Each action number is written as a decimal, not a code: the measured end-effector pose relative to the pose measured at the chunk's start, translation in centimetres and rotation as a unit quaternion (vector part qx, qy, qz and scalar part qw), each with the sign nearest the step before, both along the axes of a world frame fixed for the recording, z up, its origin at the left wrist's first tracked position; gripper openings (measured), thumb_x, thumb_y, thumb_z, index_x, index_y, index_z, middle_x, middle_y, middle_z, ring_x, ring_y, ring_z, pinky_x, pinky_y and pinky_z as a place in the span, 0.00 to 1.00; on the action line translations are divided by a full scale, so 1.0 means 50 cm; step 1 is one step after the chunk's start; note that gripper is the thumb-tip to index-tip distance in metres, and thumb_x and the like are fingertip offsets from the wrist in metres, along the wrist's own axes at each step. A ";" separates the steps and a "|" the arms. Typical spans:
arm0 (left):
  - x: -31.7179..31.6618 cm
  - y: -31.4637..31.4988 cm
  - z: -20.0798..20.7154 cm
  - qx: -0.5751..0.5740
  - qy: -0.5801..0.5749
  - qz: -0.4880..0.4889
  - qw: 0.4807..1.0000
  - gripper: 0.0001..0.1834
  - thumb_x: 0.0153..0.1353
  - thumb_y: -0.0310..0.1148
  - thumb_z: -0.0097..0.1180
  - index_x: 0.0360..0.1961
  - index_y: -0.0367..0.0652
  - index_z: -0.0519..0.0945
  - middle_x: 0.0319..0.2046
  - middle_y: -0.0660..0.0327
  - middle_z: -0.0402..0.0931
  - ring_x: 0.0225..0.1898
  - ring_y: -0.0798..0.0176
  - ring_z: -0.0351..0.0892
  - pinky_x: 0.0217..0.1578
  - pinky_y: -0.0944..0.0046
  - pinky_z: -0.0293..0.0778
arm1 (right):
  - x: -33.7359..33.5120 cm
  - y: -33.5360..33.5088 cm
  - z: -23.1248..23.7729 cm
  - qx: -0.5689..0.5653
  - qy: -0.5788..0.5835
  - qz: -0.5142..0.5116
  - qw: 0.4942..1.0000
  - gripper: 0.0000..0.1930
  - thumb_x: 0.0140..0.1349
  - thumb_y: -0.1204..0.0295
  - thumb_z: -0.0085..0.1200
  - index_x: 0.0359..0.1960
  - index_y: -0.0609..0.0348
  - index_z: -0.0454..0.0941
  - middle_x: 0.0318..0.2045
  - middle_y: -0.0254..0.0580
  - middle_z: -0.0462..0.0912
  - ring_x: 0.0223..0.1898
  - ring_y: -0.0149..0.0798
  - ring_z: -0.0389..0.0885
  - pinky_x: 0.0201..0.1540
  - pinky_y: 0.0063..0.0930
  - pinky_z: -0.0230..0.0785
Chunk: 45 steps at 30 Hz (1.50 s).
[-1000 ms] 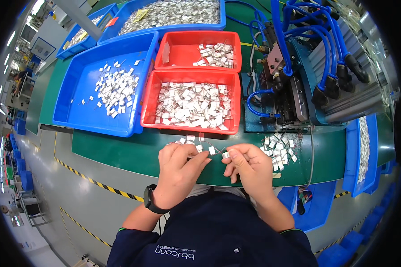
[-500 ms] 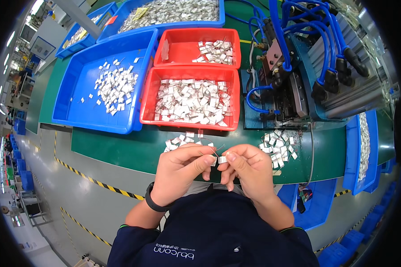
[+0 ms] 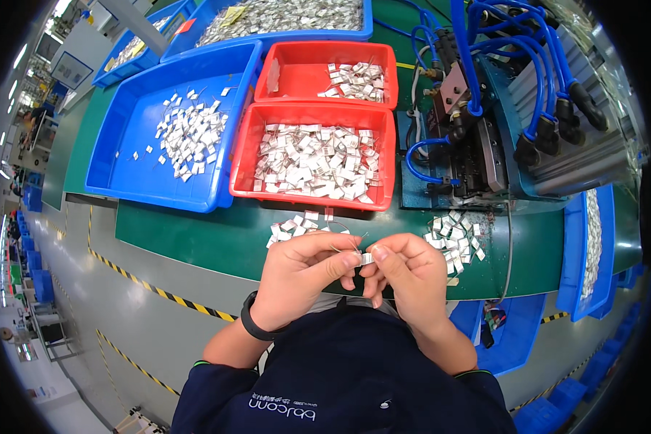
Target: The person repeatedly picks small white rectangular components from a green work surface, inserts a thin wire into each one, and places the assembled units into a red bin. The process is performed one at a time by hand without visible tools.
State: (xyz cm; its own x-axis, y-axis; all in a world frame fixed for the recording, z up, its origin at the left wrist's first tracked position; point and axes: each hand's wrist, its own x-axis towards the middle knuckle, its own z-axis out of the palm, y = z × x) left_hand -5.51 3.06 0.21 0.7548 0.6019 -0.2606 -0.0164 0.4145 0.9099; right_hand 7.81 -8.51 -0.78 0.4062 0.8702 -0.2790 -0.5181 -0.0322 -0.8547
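Observation:
Close together above the front edge of the green table, my left hand [image 3: 296, 271] and my right hand [image 3: 411, 275] meet fingertip to fingertip. Between thumb and fingers, my right hand pinches a small white connector [image 3: 367, 258]. My left thumb and forefinger are closed right beside it; thin wires stick up there, but the fingers cover most of what they grip. Loose white connectors [image 3: 293, 228] lie behind my left hand, and a second pile of connectors [image 3: 456, 242] lies to the right of my right hand.
Beyond the hands stand a near red bin [image 3: 311, 202] and a far red bin [image 3: 289, 85], both holding connectors. A large blue bin [image 3: 130, 130] is at left. At right stands a machine [image 3: 488, 155] with blue hoses; another blue bin [image 3: 573, 249] is past it.
My left fingertips have come closer to the right ones and now cover the white piece that showed in them. The view has shifted slightly.

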 end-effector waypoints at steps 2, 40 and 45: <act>0.000 0.000 -0.002 0.007 -0.003 -0.001 1.000 0.10 0.58 0.19 0.57 0.42 0.28 0.79 0.32 0.56 0.79 0.26 0.66 0.79 0.29 0.71 0.75 | 0.000 -0.001 0.001 -0.008 -0.011 0.009 1.000 0.10 0.68 0.70 0.50 0.40 0.68 0.74 0.28 0.45 0.81 0.22 0.29 0.79 0.19 0.17 0.69; -0.010 -0.023 -0.027 0.006 -0.111 0.014 0.994 0.08 0.62 0.21 0.54 0.42 0.34 0.74 0.37 0.61 0.73 0.30 0.72 0.75 0.29 0.73 0.71 | -0.014 -0.008 -0.006 0.049 -0.042 -0.022 0.998 0.07 0.63 0.79 0.54 0.40 0.69 0.75 0.26 0.42 0.80 0.25 0.26 0.79 0.23 0.17 0.72; -0.001 -0.032 -0.021 -0.018 -0.112 0.007 0.994 0.08 0.62 0.21 0.54 0.43 0.34 0.74 0.37 0.61 0.74 0.33 0.72 0.75 0.31 0.72 0.72 | -0.016 -0.012 -0.010 0.041 -0.114 -0.013 0.993 0.07 0.63 0.81 0.51 0.41 0.70 0.73 0.29 0.44 0.80 0.28 0.29 0.80 0.26 0.19 0.75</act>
